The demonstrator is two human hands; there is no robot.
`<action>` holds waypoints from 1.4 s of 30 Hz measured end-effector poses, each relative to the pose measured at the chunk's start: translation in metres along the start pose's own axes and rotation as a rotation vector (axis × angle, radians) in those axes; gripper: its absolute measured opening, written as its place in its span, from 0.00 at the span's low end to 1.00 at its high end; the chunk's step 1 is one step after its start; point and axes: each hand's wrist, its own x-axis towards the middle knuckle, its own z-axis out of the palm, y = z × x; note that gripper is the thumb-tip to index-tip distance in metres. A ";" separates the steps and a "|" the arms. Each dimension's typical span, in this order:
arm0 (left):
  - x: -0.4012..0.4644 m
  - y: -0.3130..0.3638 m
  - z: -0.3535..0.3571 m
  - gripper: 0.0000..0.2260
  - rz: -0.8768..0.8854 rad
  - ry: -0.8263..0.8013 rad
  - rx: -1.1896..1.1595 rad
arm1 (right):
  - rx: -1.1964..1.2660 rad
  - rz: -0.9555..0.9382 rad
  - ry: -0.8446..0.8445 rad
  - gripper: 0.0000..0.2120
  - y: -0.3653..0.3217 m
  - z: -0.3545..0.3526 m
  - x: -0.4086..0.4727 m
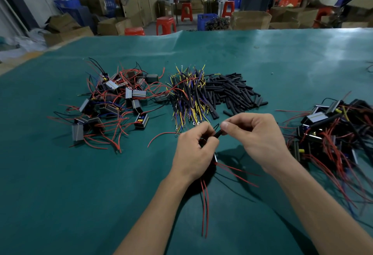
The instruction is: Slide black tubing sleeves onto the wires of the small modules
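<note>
Green worktop (pixel 262 57), with module piles left (pixel 113 101) and at the right edge (pixel 333 129), sleeves (pixel 234 91) mid-table. Near the front edge, left hand (pixel 193 152) grips a module, mostly hidden; right hand (pixel 254 133) pinches a sleeve (pixel 217 133) between them.

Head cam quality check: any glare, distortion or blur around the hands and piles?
Head view: wide-angle bowing curves the table's far edge; soft glare on the mat at upper right; the left hand, right hand and black sleeve are sharp; hand shadows fall on the mat beneath; the background workshop is softer and dimmer.
</note>
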 end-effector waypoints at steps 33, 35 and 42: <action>0.004 -0.009 0.002 0.06 -0.104 -0.057 -0.130 | -0.035 0.077 -0.121 0.22 0.022 0.005 0.003; 0.004 -0.009 0.002 0.05 -0.099 -0.061 -0.134 | -0.033 0.071 -0.179 0.28 0.023 0.001 0.004; 0.004 -0.012 0.002 0.03 -0.071 -0.085 -0.188 | 0.078 0.006 -0.048 0.18 0.027 -0.006 0.006</action>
